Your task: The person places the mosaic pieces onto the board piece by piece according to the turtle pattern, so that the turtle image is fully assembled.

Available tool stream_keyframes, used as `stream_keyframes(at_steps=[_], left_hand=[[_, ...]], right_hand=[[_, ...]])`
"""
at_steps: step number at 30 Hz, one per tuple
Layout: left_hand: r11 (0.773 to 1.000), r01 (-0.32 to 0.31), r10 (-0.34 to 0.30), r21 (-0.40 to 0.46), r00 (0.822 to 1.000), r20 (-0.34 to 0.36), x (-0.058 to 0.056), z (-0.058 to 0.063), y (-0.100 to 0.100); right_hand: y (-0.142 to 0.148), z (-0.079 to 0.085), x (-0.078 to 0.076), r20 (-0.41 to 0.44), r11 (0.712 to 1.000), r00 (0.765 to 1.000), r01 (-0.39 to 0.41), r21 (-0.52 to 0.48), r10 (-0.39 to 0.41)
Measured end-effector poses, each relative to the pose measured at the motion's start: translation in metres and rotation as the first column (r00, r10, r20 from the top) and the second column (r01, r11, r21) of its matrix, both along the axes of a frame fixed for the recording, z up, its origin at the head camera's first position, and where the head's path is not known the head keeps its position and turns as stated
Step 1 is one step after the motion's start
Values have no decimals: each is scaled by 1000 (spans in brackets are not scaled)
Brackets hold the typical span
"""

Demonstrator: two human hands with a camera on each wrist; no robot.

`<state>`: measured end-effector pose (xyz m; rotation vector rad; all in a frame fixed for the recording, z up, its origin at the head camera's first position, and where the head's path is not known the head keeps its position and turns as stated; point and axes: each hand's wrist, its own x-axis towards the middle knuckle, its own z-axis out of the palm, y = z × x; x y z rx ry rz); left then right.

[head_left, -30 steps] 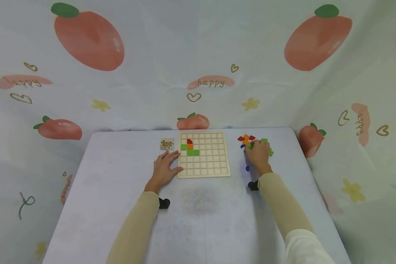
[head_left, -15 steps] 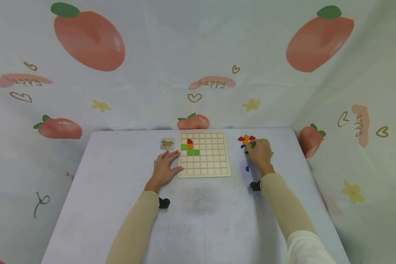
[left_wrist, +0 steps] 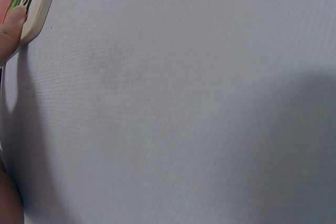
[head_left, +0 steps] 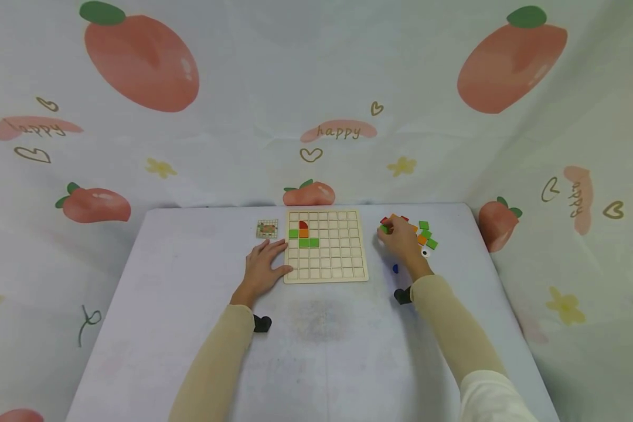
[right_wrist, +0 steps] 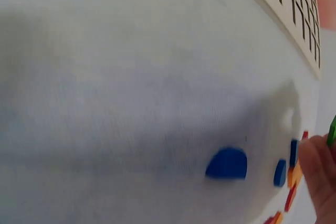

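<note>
A square wooden grid board [head_left: 337, 253] lies near the back of the table, with a red quarter-round piece [head_left: 303, 225], an orange square [head_left: 303, 233] and several green squares [head_left: 309, 242] in its cells. My left hand [head_left: 262, 268] rests at the board's left edge, fingers spread and relaxed; the left wrist view has its thumb [left_wrist: 16, 15] on the board's corner. Right of the board, my right hand [head_left: 401, 239] pinches a green square tile [head_left: 384, 230] between thumb and fingertips, over the loose pieces. In the right wrist view the green tile [right_wrist: 332, 131] shows at the frame's edge.
A small pattern card [head_left: 267, 228] lies left of the board. Several loose green tiles [head_left: 424, 225], orange pieces [head_left: 422, 240] and a white disc with a black dot [head_left: 425, 253] lie around the right hand. A blue rounded piece [right_wrist: 227, 163] lies apart, nearer the front.
My right hand has moved left toward the board with the green tile in its fingers, uncovering tiles and the white disc behind it. The left hand has stayed in place.
</note>
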<state>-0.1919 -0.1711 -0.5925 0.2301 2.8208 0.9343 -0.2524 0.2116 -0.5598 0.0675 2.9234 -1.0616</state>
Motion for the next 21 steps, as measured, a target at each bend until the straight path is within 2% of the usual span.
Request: stream_keyframes(at_steps=[9,14,21], left_hand=[[1000,2,-2,-7,1000,-19,1,2,-1],[1000,-4,4,-10,1000,-17,3,2,-3],[1000,5,-5,-6,1000,4,0,2,-1]], right_hand=[[-27,0,6,22,983,990,-134,-124,137],[-43,-1,9,-16,964,976,-215,-154,215],[-66,2,12,-28,949,966,-258,-181,258]])
